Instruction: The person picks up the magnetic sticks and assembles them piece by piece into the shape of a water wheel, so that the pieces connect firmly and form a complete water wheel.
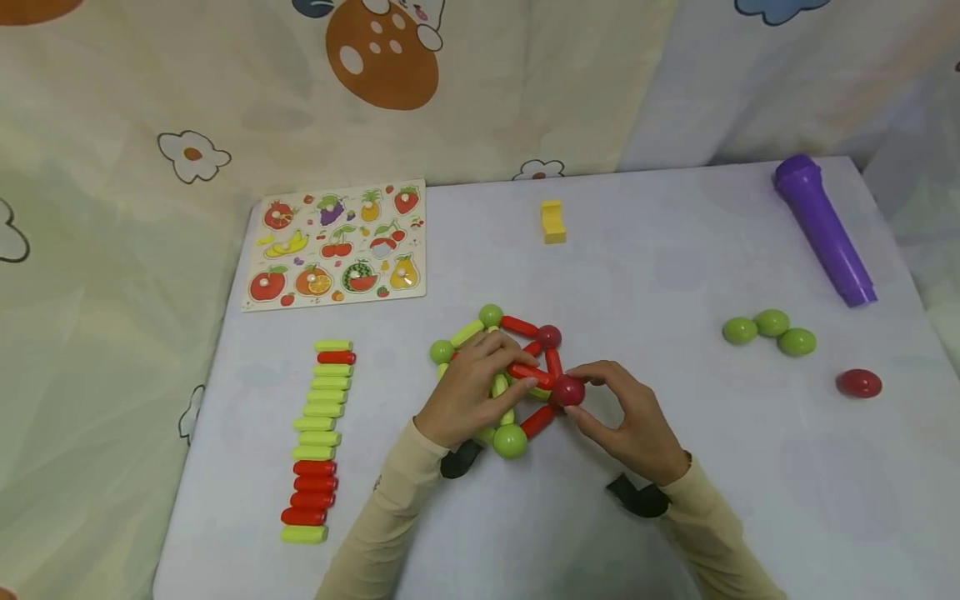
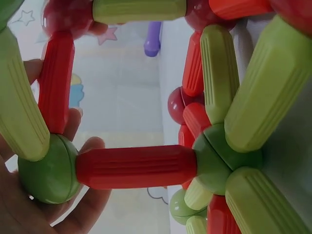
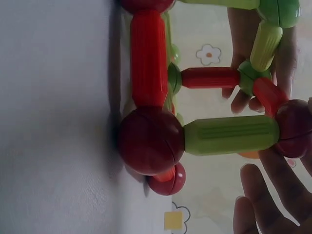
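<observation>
1. Head view, centre of frame: both hands on a rod-and-ball frame (image 1: 517, 375) standing on the white table (image 1: 675, 500). Left hand (image 1: 472, 392) lies over the frame's left side w/ fingers curled onto a red rod (image 1: 528, 373). Right hand (image 1: 626, 417) pinches a dark red ball (image 1: 568, 390) at the frame's right corner, thumb and fingertips round it.
2. Same view, rest of table: row of spare rods (image 1: 318, 442) lower left, fruit puzzle board (image 1: 337, 246) upper left, yellow block (image 1: 552, 222) top centre, purple tube (image 1: 823, 229) upper right, three green balls (image 1: 770, 332) and a lone red ball (image 1: 859, 383) at right.
3. Left wrist view: very close. Fingers (image 2: 29, 204) cup a green ball (image 2: 46, 168) lower left; a red rod (image 2: 136, 166) runs from it across to a green hub mid-right.
4. Right wrist view: a big red ball (image 3: 151, 140) sits on the table at centre, a green rod (image 3: 229, 135) runs from it to the ball by the fingers (image 3: 273, 195) lower right. Grip itself is cut off here; can't tell from this view.
5. Risk, as I judge it: joints look like simple butt contacts, so pressing or twisting that corner ball could pop a rod off and fold the upper part. A loose ball could roll off towards the table edge.
</observation>
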`<move>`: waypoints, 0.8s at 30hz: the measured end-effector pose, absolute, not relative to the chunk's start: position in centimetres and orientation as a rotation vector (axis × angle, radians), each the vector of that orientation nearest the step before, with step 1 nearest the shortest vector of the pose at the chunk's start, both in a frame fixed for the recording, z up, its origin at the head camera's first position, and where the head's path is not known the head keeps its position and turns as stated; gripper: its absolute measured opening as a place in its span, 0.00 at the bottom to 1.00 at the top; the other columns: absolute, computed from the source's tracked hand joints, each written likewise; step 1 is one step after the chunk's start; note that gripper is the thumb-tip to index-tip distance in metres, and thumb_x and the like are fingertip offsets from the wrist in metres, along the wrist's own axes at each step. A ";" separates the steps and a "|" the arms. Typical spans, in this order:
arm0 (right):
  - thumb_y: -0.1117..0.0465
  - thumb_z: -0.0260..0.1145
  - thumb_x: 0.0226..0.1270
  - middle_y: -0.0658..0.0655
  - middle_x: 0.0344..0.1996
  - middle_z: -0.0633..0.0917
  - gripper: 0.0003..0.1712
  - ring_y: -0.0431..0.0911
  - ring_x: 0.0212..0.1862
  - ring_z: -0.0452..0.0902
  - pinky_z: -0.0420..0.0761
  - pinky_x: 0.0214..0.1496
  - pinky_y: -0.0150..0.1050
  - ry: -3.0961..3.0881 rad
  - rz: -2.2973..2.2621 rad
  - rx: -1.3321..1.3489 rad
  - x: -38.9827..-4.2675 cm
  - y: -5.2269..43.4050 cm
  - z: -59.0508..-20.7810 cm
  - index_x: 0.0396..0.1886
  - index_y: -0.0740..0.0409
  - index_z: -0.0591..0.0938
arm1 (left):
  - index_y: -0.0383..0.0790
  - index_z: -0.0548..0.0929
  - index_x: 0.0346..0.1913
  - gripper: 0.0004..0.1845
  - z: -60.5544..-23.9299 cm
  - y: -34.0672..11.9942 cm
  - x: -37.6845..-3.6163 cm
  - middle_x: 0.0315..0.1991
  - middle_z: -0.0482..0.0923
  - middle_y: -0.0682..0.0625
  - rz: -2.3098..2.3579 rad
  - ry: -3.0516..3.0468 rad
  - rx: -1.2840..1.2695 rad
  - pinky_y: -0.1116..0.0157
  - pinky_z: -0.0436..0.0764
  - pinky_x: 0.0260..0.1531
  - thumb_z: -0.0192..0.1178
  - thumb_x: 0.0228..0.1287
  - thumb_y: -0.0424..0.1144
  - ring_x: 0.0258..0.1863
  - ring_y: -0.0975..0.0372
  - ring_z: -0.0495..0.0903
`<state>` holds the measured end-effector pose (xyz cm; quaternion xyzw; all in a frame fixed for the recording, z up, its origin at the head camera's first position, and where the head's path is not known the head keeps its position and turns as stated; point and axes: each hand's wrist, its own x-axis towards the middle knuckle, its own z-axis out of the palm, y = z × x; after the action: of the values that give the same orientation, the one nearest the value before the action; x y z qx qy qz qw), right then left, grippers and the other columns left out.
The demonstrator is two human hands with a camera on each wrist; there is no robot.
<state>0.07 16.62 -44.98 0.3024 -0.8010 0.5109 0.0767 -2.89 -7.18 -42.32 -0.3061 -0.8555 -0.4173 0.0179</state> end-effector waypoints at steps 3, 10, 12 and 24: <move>0.71 0.72 0.50 0.55 0.47 0.81 0.28 0.42 0.48 0.75 0.74 0.51 0.35 -2.442 1.530 0.887 0.2 16.6 -45.1 0.54 0.63 0.76 | 0.42 0.84 0.45 0.12 -42.3 -7.1 -2.8 0.40 0.76 0.55 -1.283 -2.657 -0.956 0.69 0.72 0.44 0.65 0.62 0.43 0.42 0.66 0.70; 0.76 0.71 0.48 0.56 0.49 0.81 0.34 0.43 0.50 0.76 0.72 0.55 0.29 -2.522 1.519 0.754 0.3 17.9 -45.0 0.59 0.62 0.74 | 0.44 0.82 0.50 0.14 -42.0 -7.8 -2.5 0.52 0.74 0.53 -1.307 -2.709 -0.845 0.64 0.73 0.55 0.63 0.64 0.45 0.55 0.64 0.70; 0.76 0.71 0.49 0.55 0.48 0.82 0.33 0.42 0.50 0.76 0.71 0.55 0.28 -2.549 1.516 0.700 0.3 18.4 -45.3 0.59 0.62 0.75 | 0.43 0.81 0.52 0.15 -41.8 -8.9 -2.5 0.56 0.73 0.50 -1.299 -2.722 -0.754 0.60 0.73 0.56 0.60 0.66 0.45 0.58 0.61 0.69; 0.75 0.64 0.61 0.56 0.44 0.84 0.25 0.40 0.44 0.77 0.74 0.49 0.29 -2.616 1.555 0.522 0.8 19.9 -47.1 0.58 0.60 0.76 | 0.29 0.72 0.59 0.30 -43.9 -21.5 -4.2 0.52 0.70 0.24 -0.364 -3.082 0.594 0.39 0.70 0.46 0.62 0.63 0.50 0.49 0.32 0.70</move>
<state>0.83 19.87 -47.13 0.1690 -0.8469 0.5035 0.0269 -4.24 -21.55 -43.85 0.1881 -0.9753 -0.1152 -0.0089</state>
